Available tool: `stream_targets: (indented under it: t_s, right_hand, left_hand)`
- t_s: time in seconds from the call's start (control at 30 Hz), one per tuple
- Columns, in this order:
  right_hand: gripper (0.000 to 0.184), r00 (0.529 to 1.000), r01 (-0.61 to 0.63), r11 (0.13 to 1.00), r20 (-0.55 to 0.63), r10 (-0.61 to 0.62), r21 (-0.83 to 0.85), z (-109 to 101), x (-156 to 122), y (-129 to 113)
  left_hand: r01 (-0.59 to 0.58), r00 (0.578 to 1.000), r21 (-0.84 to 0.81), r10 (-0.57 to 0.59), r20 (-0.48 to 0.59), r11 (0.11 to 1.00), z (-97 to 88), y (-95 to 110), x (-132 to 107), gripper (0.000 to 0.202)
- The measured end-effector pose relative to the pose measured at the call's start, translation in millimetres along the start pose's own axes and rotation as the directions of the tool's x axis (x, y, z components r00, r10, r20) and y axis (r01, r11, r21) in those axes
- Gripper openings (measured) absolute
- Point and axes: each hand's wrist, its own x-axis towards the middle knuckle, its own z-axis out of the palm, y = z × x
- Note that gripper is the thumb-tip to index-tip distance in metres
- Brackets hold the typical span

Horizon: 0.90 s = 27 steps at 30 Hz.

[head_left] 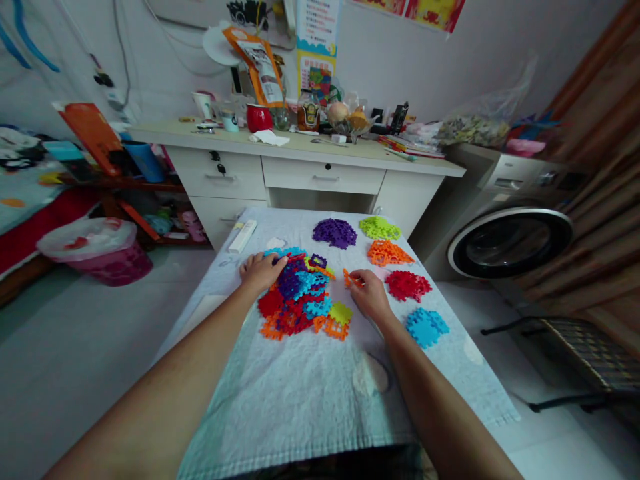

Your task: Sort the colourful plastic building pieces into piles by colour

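Observation:
A mixed heap of plastic interlocking tiles point(300, 293) in several colours lies mid-table on a pale blue cloth point(300, 387). My left hand point(261, 271) rests on the heap's far left edge, fingers curled over the pieces. My right hand point(369, 293) is just right of the heap and pinches one orange tile point(348, 278) between fingers and thumb. Sorted single-colour piles lie to the right: purple point(335, 233), lime green point(379, 229), orange point(388, 253), red point(407, 285) and light blue point(426, 326).
A white remote-like bar point(243, 236) lies at the cloth's far left. Beyond stands a cluttered white desk point(320, 167) with drawers. A washing machine point(510, 233) is at right, a pink bin with a plastic liner point(97, 250) at left, a chair frame point(575, 353) at lower right.

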Motion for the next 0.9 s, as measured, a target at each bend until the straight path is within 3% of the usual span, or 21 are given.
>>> stream_targets:
  t_s: [0.2, 0.37, 0.5, 0.63, 0.9]
  right_hand:
    - [0.024, 0.994, -0.088, 0.980, -0.072, 0.077, -0.178, -51.5, 54.0, 22.8]
    - [0.019, 0.949, -0.290, 0.925, -0.201, 0.243, -0.248, -76.5, 91.2, 64.2]
    - [0.016, 0.907, -0.406, 0.880, -0.228, 0.355, -0.245, -79.8, 107.4, 91.3]
    - [0.014, 0.885, -0.447, 0.866, -0.250, 0.393, -0.223, -75.9, 115.5, 102.1]
    - [0.025, 0.884, -0.403, 0.909, -0.304, 0.356, -0.108, -81.0, 107.1, 81.2]
  left_hand:
    - [-0.032, 0.999, -0.011, 0.031, -0.028, 0.999, 2.8, -1.1, -16.9, 0.060]
    - [-0.033, 0.996, -0.016, 0.032, -0.083, 0.999, 7.3, -0.2, -35.0, 0.061]
    - [-0.018, 0.997, -0.019, 0.017, -0.075, 1.000, 7.6, 2.4, -48.7, 0.063]
    - [-0.082, 0.993, -0.058, 0.076, -0.089, 0.995, 5.3, 5.8, -62.2, 0.059]
    - [-0.174, 0.959, -0.060, 0.155, -0.236, 0.983, 7.5, 2.8, -80.9, 0.050]
